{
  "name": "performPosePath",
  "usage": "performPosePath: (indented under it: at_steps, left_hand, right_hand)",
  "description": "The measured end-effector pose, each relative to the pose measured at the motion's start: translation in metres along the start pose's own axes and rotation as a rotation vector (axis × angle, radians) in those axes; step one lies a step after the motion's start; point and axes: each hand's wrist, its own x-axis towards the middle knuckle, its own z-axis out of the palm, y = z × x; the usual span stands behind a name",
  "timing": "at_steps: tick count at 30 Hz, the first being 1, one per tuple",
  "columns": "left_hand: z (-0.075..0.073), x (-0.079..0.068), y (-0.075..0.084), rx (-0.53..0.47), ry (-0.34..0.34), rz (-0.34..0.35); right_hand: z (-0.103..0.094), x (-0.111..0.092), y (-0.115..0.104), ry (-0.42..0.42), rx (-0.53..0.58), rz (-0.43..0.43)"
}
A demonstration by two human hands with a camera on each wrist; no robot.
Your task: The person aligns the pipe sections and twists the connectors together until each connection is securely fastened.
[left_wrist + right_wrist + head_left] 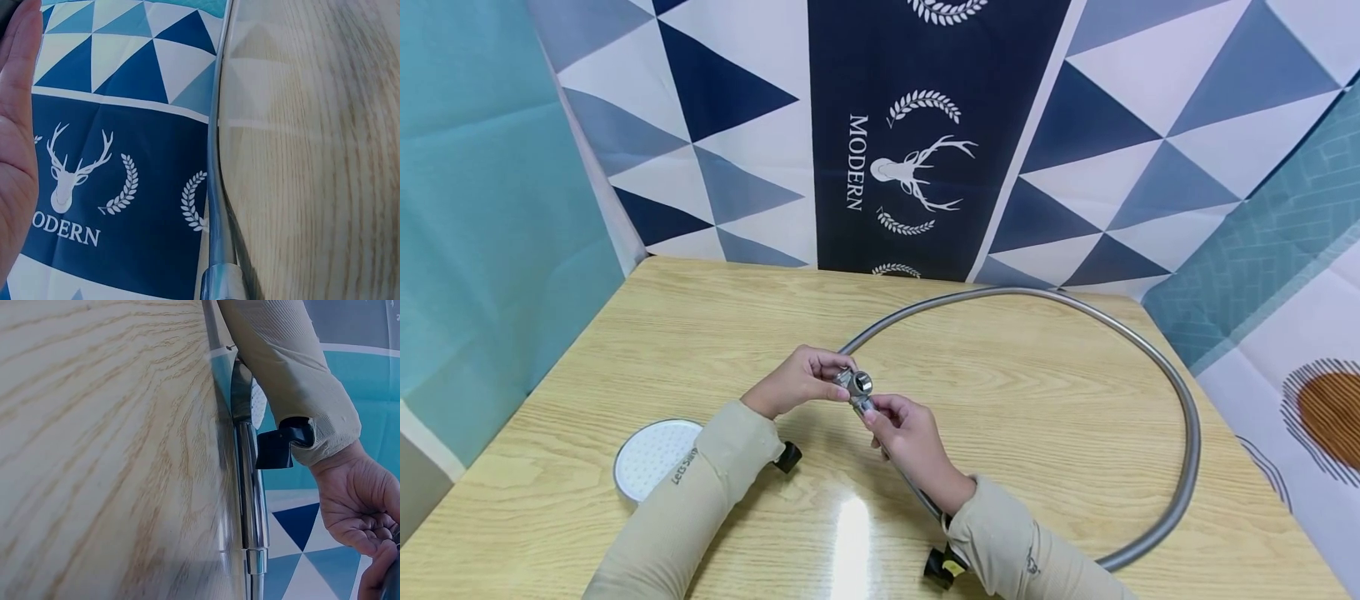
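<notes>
My left hand pinches a small chrome pipe fitting with a round open socket facing up. Just below it, my right hand grips the metal end of a shower hose between thumb and fingers, right at the fitting's lower side. Most of that grey hose lies in a wide loop on the table. A round shower head lies at the left, spray face up, partly covered by my left sleeve. In the right wrist view its chrome handle joins a hose collar.
The wooden table reaches back to a patterned cloth with triangles and a deer print. Black wrist mounts show beside the sleeves. The hose loop runs along the table's back and right side.
</notes>
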Motion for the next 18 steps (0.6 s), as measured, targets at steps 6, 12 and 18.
performPosePath:
  at_steps: [6,12,18]
  left_hand:
    - [0.0002,-0.0004,0.0005,-0.009,-0.004,0.004]
    - [0.0013,-0.0026,0.0035,-0.016,0.004,-0.003]
    - [0.0023,-0.0022,0.0046,0.004,0.0,0.0]
  right_hand:
    - [0.0005,-0.0017,0.0009,-0.029,0.061,0.027]
    - [0.0017,-0.0016,0.0033,-0.027,0.131,0.066]
    - [0.007,-0.0038,0.0028,0.046,0.101,0.023]
